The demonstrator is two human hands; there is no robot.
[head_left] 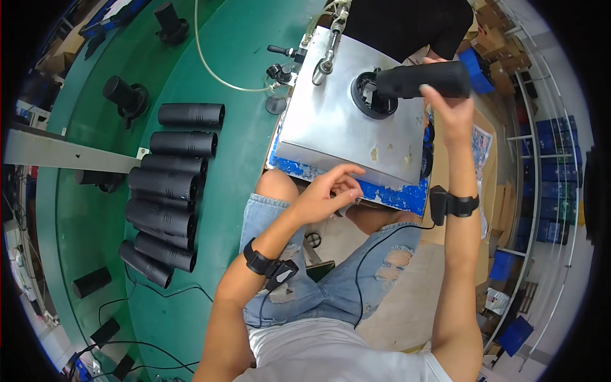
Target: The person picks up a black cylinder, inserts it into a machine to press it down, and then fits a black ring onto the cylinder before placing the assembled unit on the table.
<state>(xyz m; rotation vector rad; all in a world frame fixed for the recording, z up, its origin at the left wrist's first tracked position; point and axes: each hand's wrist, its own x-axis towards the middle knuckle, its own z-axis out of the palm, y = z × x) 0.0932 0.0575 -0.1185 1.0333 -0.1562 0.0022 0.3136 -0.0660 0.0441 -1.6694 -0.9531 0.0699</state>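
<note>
My right hand (449, 105) grips a black plastic cylinder (407, 81) from its right side, thumb on the near face. The cylinder lies nearly level, tilted over a metal box (331, 127). Its left end overlaps a black round ring (380, 113) set on the box top; whether they touch I cannot tell. My left hand (331, 194) hovers at the box's near edge, above my lap. Its fingers are loosely curled and apart, with nothing visible between them. A metal air cylinder (331, 54) with a rod stands over the box's far left part.
Several black cylinders (168, 184) lie in a row on the green table (235, 134) at left. Black round-based parts (127, 99) stand along the far left, past a grey metal bar (76, 149). A clear hose (203, 63) curves to the valves. Another person in black (407, 25) is opposite.
</note>
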